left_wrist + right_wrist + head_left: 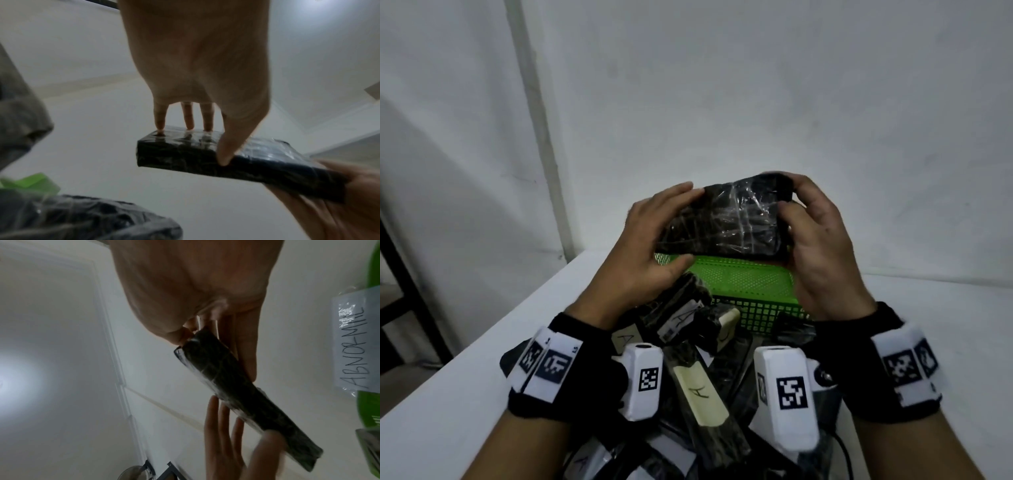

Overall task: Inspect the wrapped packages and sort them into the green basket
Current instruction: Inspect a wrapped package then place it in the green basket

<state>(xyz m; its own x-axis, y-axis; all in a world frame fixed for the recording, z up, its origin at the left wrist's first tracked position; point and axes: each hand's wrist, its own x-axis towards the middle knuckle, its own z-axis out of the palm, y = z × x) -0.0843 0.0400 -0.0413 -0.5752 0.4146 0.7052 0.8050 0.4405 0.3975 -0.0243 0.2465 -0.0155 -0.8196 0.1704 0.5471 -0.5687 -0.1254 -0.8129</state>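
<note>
A flat black package [722,219] in shiny clear wrap is held level in the air above the green basket [743,281]. My left hand [681,226] pinches its left end, fingers on the far edge and thumb on the near edge. My right hand [791,198] curls round its right end. The left wrist view shows three fingertips [189,125] and the thumb touching the package [257,162]. In the right wrist view the package [236,394] runs edge-on from my right hand's grip. The basket's floor looks bare where it shows.
A pile of black wrapped packages [698,387], several with cream labels marked "A", lies on the white table [465,394] between my wrists, in front of the basket. A paper label reading "ABNORMAL" [353,344] is fixed on the basket wall. White walls stand close behind.
</note>
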